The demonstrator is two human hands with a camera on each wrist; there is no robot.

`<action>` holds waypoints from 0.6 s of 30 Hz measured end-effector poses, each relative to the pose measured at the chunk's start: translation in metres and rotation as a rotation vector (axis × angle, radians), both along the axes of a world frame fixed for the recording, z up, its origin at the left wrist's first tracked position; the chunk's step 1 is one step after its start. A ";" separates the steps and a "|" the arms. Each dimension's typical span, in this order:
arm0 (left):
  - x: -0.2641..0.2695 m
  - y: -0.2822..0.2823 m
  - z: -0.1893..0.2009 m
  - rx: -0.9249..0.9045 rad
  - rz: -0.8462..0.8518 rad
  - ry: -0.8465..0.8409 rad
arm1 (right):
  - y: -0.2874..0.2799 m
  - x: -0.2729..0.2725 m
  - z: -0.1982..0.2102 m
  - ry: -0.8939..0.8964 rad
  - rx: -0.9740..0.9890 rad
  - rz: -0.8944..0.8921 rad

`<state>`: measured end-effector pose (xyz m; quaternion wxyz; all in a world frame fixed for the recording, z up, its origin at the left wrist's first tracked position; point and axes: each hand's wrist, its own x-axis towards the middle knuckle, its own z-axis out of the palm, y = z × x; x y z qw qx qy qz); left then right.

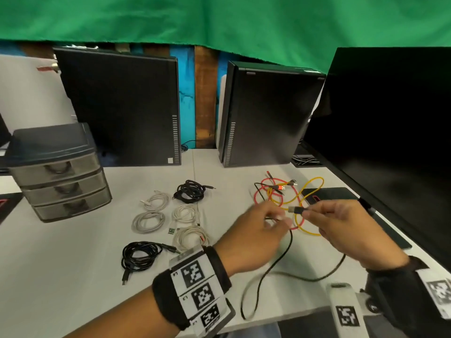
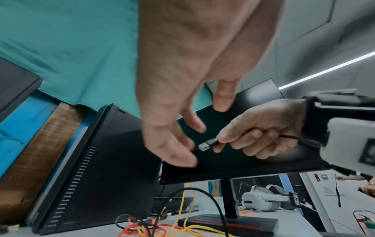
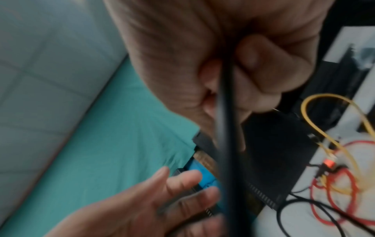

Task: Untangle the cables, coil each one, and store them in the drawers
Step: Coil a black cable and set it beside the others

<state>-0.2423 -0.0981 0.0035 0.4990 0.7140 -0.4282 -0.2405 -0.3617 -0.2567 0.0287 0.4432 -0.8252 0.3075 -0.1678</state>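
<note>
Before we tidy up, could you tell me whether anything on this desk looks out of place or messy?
Only the red and yellow cables stand out: they lie in a loose tangle near the monitor, while six coiled cables sit in tidy bundles by the closed drawers. The right hand holds the black cable, which trails uncoiled. Nothing looks damaged.

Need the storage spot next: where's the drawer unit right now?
In the head view the drawer unit stands at the table's far left, in front of the left black computer tower, left of the coiled white cables.
</note>
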 end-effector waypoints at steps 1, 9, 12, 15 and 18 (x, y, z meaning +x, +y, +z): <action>0.003 0.000 0.002 -0.027 0.049 -0.013 | 0.006 -0.003 0.005 0.045 -0.067 0.097; 0.002 0.016 0.017 0.096 -0.316 0.149 | 0.051 0.000 0.024 0.076 -0.190 0.459; 0.008 0.026 0.019 0.039 -0.274 0.164 | 0.050 0.004 0.020 -0.023 -0.071 0.453; 0.023 0.040 0.024 -0.109 -0.187 0.400 | 0.041 0.007 0.017 -0.229 0.119 0.375; 0.037 0.058 0.037 -0.325 -0.138 0.778 | 0.039 0.010 0.012 -0.365 0.262 0.269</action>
